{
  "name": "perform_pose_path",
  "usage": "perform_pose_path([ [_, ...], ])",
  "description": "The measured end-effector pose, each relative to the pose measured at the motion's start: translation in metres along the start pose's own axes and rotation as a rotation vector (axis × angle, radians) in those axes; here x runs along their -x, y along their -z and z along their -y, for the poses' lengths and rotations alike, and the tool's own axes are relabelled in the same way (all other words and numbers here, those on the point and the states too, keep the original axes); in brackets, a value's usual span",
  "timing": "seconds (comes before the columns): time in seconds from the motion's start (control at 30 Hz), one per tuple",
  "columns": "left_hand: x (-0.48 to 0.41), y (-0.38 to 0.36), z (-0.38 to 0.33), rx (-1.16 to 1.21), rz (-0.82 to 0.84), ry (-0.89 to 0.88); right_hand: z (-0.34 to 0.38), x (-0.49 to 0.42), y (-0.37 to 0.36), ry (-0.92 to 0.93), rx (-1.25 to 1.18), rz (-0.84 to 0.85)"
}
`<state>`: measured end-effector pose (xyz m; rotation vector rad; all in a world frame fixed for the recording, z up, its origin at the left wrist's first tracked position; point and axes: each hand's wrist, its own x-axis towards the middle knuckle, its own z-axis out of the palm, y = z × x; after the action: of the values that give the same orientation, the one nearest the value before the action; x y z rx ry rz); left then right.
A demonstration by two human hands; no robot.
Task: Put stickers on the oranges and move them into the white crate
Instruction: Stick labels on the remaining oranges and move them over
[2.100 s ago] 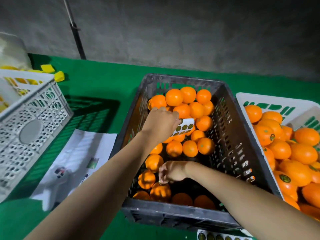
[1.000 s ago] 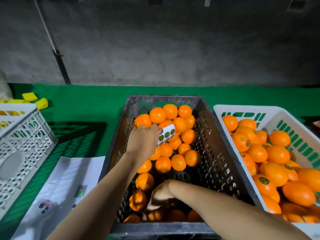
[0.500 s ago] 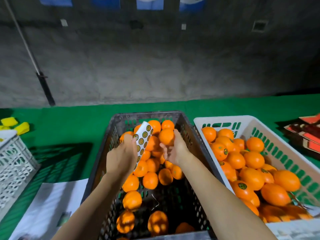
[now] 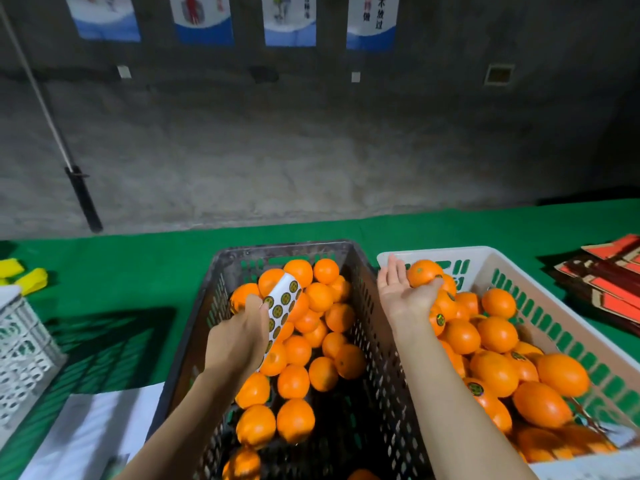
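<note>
Green table: crates, papers.

The light is uneven — strong on the green table and the oranges, weak on the grey wall, which stays dim and grainy. It seems to come from above and the right, because the white basket at the left throws a dark lattice shadow toward the middle. The fruit shows soft highlights, no hard glare. Near the lower right corner the oranges smear with blur — and the wide lens bends the pole and the edges.
</note>
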<state>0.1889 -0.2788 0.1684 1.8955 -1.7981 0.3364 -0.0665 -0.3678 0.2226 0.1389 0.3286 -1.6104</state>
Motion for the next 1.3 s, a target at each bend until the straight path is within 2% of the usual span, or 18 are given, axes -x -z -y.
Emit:
perform_pose_path([
  [0.1, 0.000, 0.001, -0.001, -0.006, 0.030, -0.048, 0.002, -0.001, 0.004, 0.022, -0.055, -0.045],
  [0.3, 0.004, 0.000, 0.002, -0.067, 0.086, -0.137, 0.000, -0.006, 0.005, 0.076, -0.016, -0.039],
  [0.4, 0.003, -0.001, 0.002, -0.074, 0.124, -0.134, -0.001, -0.008, 0.005, 0.146, 0.057, -0.026],
  [0.47, 0.003, -0.001, 0.003, -0.078, 0.141, -0.137, -0.004, -0.010, 0.006, 0.182, 0.193, 0.000],
  [0.53, 0.003, -0.002, 0.003, -0.052, 0.173, -0.137, -0.012, -0.010, 0.007, 0.238, 0.475, 0.052],
  [0.6, 0.003, -0.003, 0.005, 0.064, 0.244, -0.133, -0.027, -0.005, 0.008, 0.366, 0.925, 0.186],
  [0.67, 0.003, -0.003, 0.005, 0.202, 0.336, -0.115, -0.042, 0.001, 0.012, 0.496, 1.433, 0.452],
  [0.7, 0.003, -0.002, 0.005, 0.245, 0.367, -0.099, -0.048, 0.003, 0.016, 0.498, 1.664, 0.622],
  [0.77, 0.003, -0.002, 0.005, 0.298, 0.402, -0.067, -0.056, 0.005, 0.026, 0.424, 2.045, 0.935],
  [0.8, 0.003, -0.002, 0.004, 0.322, 0.407, -0.053, -0.059, 0.007, 0.031, 0.328, 2.160, 1.027],
  [0.87, 0.003, -0.001, 0.004, 0.357, 0.403, -0.033, -0.063, 0.011, 0.037, 0.072, 2.215, 1.033],
  [0.9, 0.004, -0.001, 0.005, 0.359, 0.400, -0.031, -0.064, 0.012, 0.037, 0.012, 2.195, 1.014],
  [1.07, 0.005, 0.002, 0.004, 0.437, 0.430, -0.042, -0.064, 0.014, 0.035, 0.052, 2.022, 0.967],
  [1.3, 0.003, 0.000, -0.001, 0.541, 0.478, 0.041, -0.067, 0.014, 0.038, 0.085, 2.015, 0.945],
])
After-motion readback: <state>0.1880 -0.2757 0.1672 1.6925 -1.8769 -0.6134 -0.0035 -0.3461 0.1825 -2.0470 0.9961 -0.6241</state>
